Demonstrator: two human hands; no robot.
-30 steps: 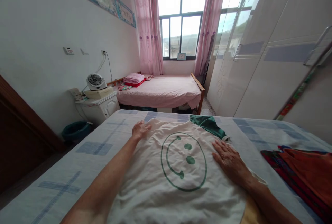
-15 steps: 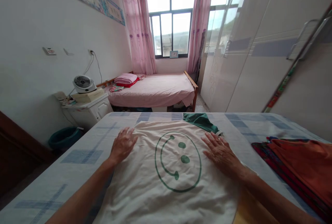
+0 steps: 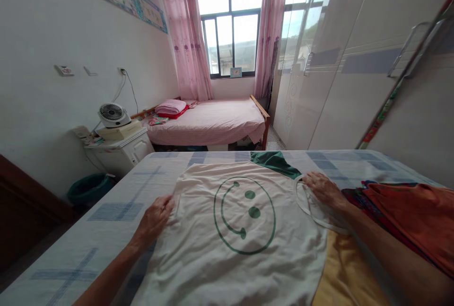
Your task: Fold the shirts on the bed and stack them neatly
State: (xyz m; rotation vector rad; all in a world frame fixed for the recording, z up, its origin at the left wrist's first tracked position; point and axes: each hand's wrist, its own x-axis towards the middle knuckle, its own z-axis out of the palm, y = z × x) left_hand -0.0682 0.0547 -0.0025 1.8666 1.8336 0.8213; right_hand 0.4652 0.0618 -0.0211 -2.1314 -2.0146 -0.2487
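A white T-shirt [image 3: 198,240] with a green smiley face lies spread on the checked bed in front of me, its collar to the right. One sleeve is green [image 3: 271,161], the other yellow [image 3: 349,273]. At the shirt's left edge, the hem, my left hand [image 3: 158,214] has its fingers closed on the cloth. My right hand [image 3: 322,187] is at the collar, fingers bent and closed on its upper rim. The thumbs are mostly hidden.
Folded orange and dark red clothes [image 3: 414,216] lie on the right of the checked bed sheet [image 3: 113,211]. Beyond stands a second, pink bed [image 3: 213,117]. A small fan [image 3: 113,113] sits on a white cabinet [image 3: 120,147] at left; a wardrobe [image 3: 326,93] lines the right.
My right hand has moved right, from the shirt's front to the collar. My left hand has slid down and left along the hem. Both had flat, spread fingers before; the shirt looks smoother.
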